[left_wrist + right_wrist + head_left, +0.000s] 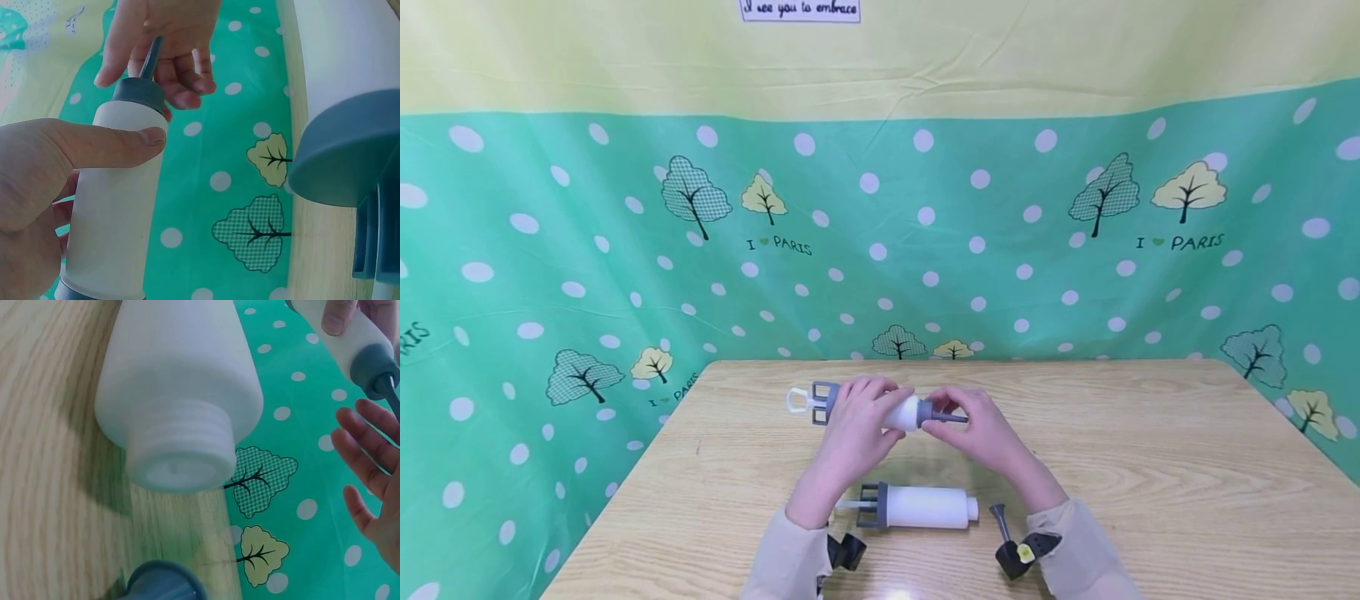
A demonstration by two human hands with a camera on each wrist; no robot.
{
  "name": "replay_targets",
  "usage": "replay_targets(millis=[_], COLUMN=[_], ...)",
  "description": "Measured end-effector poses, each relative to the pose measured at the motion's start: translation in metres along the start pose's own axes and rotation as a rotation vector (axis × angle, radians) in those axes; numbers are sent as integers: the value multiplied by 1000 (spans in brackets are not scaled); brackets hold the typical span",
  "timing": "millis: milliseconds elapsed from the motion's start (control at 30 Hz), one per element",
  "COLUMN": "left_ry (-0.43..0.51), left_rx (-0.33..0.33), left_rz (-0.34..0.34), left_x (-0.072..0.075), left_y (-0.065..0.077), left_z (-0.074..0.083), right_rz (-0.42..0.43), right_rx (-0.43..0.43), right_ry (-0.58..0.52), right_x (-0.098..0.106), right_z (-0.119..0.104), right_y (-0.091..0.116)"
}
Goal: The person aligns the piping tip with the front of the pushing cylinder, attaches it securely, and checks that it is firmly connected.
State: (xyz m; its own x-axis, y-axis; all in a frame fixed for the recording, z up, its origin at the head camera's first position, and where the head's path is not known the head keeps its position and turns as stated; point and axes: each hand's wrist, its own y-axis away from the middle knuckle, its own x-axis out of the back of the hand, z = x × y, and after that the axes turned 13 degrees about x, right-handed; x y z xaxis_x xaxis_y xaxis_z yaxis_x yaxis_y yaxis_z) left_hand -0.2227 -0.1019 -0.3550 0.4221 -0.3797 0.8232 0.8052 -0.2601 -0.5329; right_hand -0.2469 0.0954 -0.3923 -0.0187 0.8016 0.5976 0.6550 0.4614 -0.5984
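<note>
My left hand (pixel 867 421) grips the white barrel of a large syringe (pixel 112 206), its thumb lying across the barrel just below the grey cap (pixel 139 92). This syringe lies roughly level above the table in the head view, its pull ring to the left and its thin grey nozzle (pixel 951 417) to the right. Around the nozzle end is my right hand (pixel 973 425), with fingers loosely bent and spread apart; both wrist views show it unclosed beside the nozzle. A second white syringe (pixel 927 507) rests on the table below the hands, its threaded mouth (pixel 180 450) bare.
A loose grey nozzle (pixel 998 518) lies right of the second syringe, partly hidden by the right wrist camera (pixel 1013 558). The wooden table (pixel 1150 433) ends at a green dotted curtain (pixel 925 250) behind.
</note>
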Motion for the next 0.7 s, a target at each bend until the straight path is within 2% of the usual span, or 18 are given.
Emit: replay_targets(millis=[300,467,633,700], left_ry=[-8,-1,-1,0], left_rx=[-2,-4,9,13], left_rz=[15,17,0,-5], left_x=[1,1,2,3], left_y=[0,0,0,0], left_z=[-1,-1,-1,-1], right_rz=[56,75,81,80], right_rx=[180,209,217,203], right_ry=[-7,2,-11,-16], right_x=[-2,-2,7,6], right_z=[3,-2,-27,-24], right_y=[-1,-2,-6,-5])
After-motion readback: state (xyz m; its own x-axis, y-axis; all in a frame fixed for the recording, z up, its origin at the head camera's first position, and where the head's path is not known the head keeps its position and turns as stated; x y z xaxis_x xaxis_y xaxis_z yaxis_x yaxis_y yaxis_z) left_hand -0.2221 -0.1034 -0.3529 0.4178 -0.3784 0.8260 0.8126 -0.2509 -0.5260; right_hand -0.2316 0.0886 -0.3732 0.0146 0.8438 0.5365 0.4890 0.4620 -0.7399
